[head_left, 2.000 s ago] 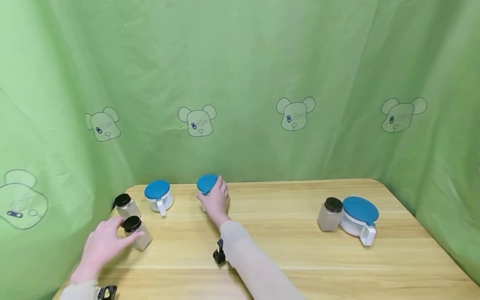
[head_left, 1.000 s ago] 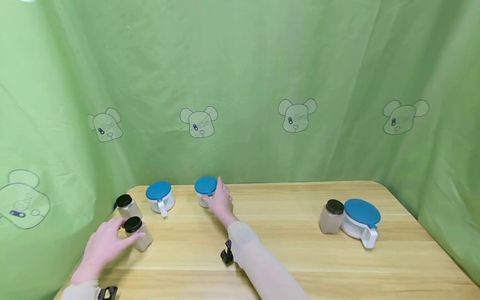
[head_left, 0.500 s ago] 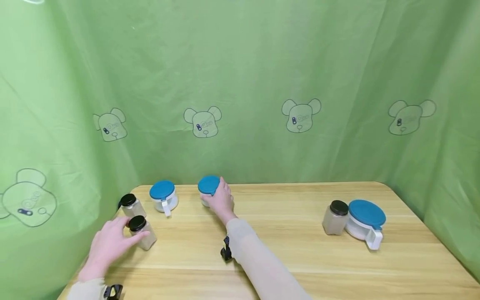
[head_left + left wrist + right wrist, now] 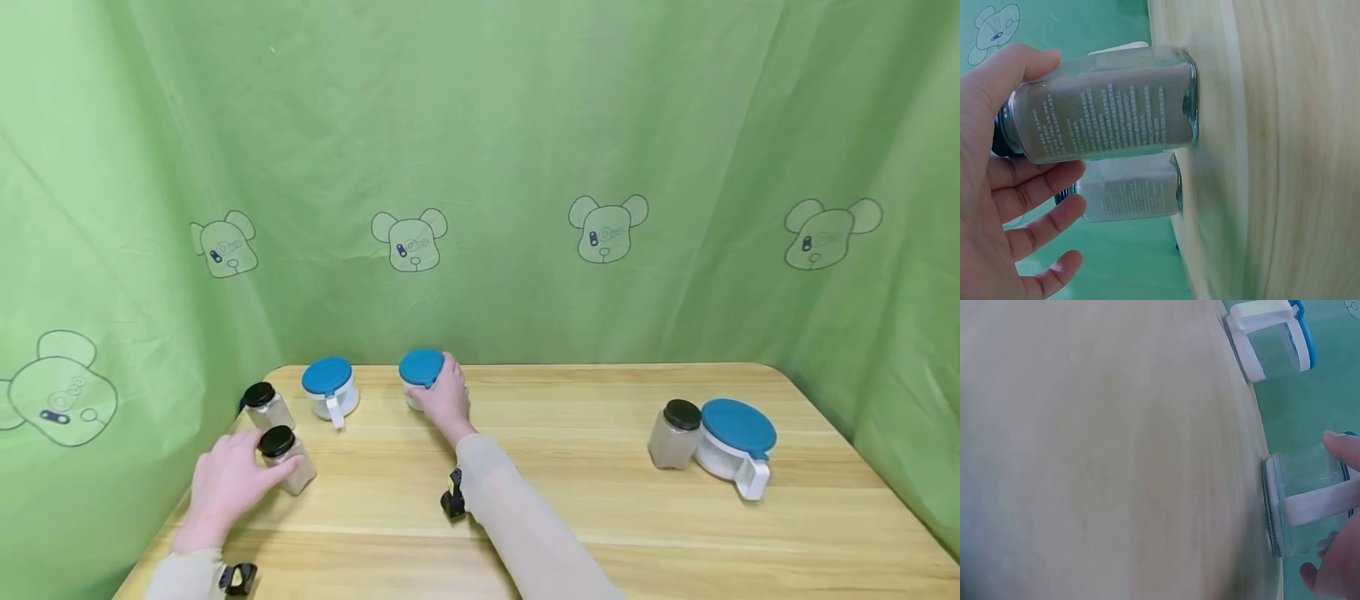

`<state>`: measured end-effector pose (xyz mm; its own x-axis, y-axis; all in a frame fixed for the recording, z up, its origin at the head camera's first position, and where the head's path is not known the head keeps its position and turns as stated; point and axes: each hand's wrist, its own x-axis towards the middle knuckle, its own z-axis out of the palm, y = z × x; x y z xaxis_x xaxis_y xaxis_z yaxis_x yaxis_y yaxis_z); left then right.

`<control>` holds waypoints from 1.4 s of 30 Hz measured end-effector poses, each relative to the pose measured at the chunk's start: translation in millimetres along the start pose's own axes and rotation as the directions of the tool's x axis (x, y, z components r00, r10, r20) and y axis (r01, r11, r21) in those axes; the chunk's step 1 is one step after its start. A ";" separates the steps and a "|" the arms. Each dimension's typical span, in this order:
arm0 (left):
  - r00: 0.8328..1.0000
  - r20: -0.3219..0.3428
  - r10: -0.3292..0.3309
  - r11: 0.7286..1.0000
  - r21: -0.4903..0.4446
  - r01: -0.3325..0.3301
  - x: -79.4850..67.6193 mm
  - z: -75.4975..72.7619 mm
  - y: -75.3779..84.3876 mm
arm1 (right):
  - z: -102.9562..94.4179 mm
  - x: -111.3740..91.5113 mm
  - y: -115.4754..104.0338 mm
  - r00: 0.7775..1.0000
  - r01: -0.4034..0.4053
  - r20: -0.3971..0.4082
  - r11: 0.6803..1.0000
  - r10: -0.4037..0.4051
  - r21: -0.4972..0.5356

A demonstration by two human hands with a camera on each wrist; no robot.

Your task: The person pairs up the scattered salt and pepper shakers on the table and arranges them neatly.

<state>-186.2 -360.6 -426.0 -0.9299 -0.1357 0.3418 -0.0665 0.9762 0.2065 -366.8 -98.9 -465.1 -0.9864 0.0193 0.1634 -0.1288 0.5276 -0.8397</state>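
Note:
My left hand holds a square glass jar of greyish-brown powder with a black lid. In the left wrist view, its thumb and index finger lie on opposite sides of this jar, while the other fingers spread loosely. A second black-lidded jar stands just behind; its printed label shows faintly. At the back, my right hand grips a clear jar with a blue lid. In the right wrist view, thumb and fingers lie about this jar, near its white handle. Both held jars stand upright.
Another blue-lidded jar with a white handle stands between the hands, near the back edge. At right, a black-lidded jar stands beside a wider blue-lidded container. A green curtain surrounds the wooden table.
Since two seconds ago, my right hand has come round to the lid's right side, and its jar has shifted slightly left. The left hand keeps its place at its jar. The head view has turned slightly.

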 end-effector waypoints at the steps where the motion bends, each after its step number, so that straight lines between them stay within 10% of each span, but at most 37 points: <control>1: 1.000 -0.002 -0.004 1.000 -0.005 0.004 0.0 0.0 0.6 | -0.5 0.0 0.1 1.000 -0.001 0.000 1.000 0.001 0.000; 42: 0.999 -0.011 0.041 0.998 -0.051 -0.041 18.2 -11.0 24.8 | -39.2 -16.9 -13.9 0.997 0.077 -0.033 0.986 -0.073 0.147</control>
<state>-200.8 -340.7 -404.6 -0.9279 -0.0975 0.3599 -0.0093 0.9709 0.2391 -344.2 -73.3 -435.9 -0.9705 0.0091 0.2410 -0.2178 0.3966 -0.8918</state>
